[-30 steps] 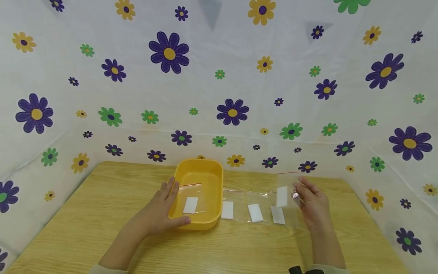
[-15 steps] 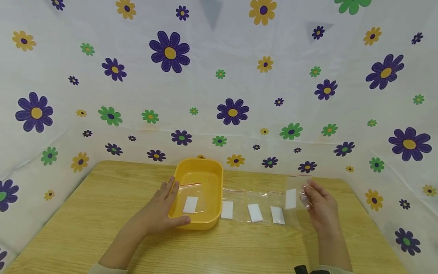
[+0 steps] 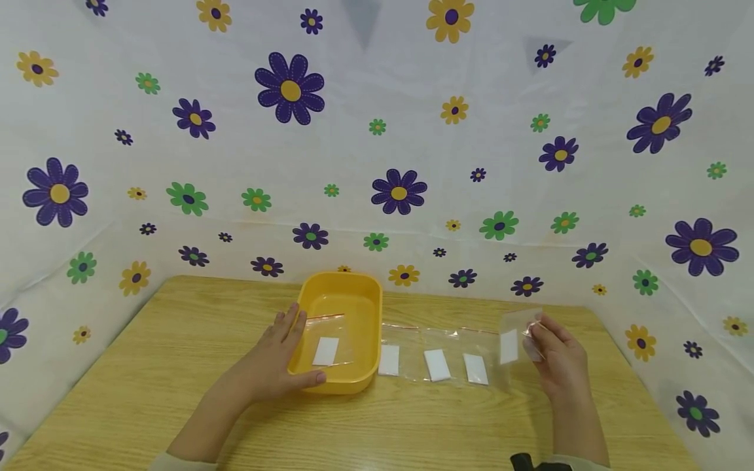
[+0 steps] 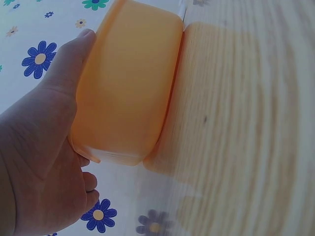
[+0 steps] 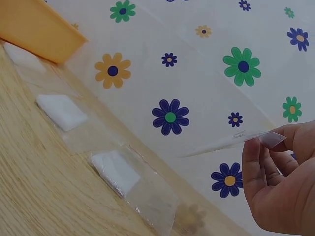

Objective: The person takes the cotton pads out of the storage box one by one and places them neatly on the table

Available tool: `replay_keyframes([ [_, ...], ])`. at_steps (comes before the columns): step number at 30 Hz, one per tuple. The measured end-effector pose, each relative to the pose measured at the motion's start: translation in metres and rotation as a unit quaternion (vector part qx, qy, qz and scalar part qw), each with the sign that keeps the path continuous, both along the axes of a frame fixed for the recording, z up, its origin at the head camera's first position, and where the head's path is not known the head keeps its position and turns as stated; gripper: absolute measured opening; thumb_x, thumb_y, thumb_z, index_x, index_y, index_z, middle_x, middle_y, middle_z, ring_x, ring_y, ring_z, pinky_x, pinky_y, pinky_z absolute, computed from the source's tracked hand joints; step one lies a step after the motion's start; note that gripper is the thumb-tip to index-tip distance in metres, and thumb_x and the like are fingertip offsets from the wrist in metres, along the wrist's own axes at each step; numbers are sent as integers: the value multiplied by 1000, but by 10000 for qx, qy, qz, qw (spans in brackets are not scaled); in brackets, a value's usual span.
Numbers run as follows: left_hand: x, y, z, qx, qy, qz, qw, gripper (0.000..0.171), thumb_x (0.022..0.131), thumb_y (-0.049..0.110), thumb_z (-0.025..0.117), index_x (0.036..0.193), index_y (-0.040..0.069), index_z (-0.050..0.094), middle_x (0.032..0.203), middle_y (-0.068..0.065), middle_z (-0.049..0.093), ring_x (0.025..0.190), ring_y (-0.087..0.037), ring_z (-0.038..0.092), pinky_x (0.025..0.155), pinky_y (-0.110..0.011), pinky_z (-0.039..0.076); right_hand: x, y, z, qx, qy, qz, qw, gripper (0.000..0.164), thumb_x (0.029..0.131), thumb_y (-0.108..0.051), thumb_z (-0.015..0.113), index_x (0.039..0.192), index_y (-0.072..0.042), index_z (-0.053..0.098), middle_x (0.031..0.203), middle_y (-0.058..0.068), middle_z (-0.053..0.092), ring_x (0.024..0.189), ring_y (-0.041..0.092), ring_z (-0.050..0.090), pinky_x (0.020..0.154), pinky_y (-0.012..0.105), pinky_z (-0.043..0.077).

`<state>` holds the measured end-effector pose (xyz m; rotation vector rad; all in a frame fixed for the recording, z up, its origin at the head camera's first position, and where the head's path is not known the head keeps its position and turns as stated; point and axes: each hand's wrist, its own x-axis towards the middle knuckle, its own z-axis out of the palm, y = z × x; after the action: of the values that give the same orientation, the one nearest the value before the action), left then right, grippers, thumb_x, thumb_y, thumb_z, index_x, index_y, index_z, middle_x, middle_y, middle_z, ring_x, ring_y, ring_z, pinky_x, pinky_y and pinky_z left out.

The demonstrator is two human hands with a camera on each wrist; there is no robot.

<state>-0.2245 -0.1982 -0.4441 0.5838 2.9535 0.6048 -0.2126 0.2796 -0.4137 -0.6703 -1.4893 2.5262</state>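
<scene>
My left hand [image 3: 259,366] holds the near left corner of a yellow plastic tub [image 3: 370,366], its thumb along the near wall and its fingers on the left side. A clear zip bag with a white rectangular piece [image 3: 326,352] lies inside the tub. My right hand [image 3: 559,356] pinches another clear zip bag [image 3: 509,345] by its edge, raised off the table at the right; a white piece shows in it. In the right wrist view this bag [image 5: 221,144] appears nearly edge-on between thumb and fingers.
A row of zip bags, each with a white piece [image 3: 437,365], lies flat right of the tub on the wooden table [image 3: 377,432]. The nearest bag [image 5: 115,172] shows large in the right wrist view. A flower-print cloth [image 3: 330,150] stands behind the table and at both sides.
My right hand has moved to the right with its bag, away from the row of bags, and the bag's top has come lower. The left hand and tub stay put.
</scene>
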Motion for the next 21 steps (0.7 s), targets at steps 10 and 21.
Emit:
replay_keyframes([
  [10, 1, 1, 1, 20, 1, -15, 10000, 120, 81, 79, 57, 160, 5, 7, 168, -15, -5, 152, -44, 1, 121, -61, 12, 0, 11, -11, 223, -373, 94, 9990, 22, 96, -12, 67, 114, -24, 71, 98, -12, 70, 91, 1, 64, 79, 17, 54],
  [21, -1, 0, -1, -10, 48, -14, 10000, 121, 80, 81, 56, 161, 6, 6, 168, -15, -4, 152, -44, 1, 120, -61, 13, 0, 16, -19, 169, -481, 125, 9986, 20, 98, -9, 62, 104, -25, 72, 96, -15, 70, 85, -1, 66, 72, 14, 54],
])
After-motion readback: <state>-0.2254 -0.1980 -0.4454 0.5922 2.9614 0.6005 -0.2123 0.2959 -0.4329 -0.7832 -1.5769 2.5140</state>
